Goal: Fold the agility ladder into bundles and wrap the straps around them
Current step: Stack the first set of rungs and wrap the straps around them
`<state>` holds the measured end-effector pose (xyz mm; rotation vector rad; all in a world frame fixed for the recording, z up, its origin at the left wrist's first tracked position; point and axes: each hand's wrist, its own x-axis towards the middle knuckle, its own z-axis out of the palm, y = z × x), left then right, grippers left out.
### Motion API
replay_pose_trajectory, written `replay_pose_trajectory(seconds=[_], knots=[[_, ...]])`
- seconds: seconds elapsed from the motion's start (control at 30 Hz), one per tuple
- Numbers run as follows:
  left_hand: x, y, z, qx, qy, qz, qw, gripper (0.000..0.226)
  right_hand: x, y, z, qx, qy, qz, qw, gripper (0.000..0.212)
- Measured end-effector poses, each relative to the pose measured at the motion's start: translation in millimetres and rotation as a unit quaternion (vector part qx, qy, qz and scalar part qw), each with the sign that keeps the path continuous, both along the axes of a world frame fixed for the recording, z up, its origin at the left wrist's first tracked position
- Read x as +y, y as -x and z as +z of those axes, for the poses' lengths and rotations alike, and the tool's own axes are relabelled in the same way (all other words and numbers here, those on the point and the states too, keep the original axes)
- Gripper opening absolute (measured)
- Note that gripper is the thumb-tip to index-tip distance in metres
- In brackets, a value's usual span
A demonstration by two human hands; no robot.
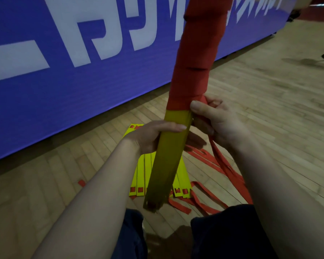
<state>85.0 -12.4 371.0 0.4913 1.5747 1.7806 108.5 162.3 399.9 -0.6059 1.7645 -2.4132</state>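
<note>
Okay, lap: dark trousers [223, 236] just under the grip, with the bundle's bare bottom end hanging over them.
Left hand [153, 135]: clenched round the yellow rung bundle [166, 165], just below the wrap edge, thumb across the front.
Right hand [219, 124]: beside the left hand and slightly above it. It pinches the red strap where it leaves the wrap, thumb [196, 105] pressed on the lowest turn.
Bundle: in the air, tilted away, top out of frame. The strap wrap [196, 58] covers the upper part; the lower part is bare yellow.
Strap tail [224, 161]: slack, drops from the right hand to the floor, right of the grip.
Risk, slack: if the thumb lifts before tension is taken, the lowest turn likely loosens and the turns above may slide.
Risk, fan-out: nothing binds the bare end but the left hand, so rungs could splay there.
Floor rungs [142, 176]: flat stack below and beyond the grip, with loose floor straps [204, 202] beside it.
Risk, snag: the tail runs down among those floor straps. A pull could tangle it or drag the stack.
Wood floor [269, 109]: under everything.
Blue banner [64, 71]: far behind the grip, no risk.
</note>
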Motion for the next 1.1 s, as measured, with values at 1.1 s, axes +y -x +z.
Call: replay_pose_trajectory(seconds=[1.1], knots=[[16,14,-2,0.196,0.331,0.320,0.866,0.046,-3,-2,2,-0.070,-0.351,-0.051,0.932,0.023]])
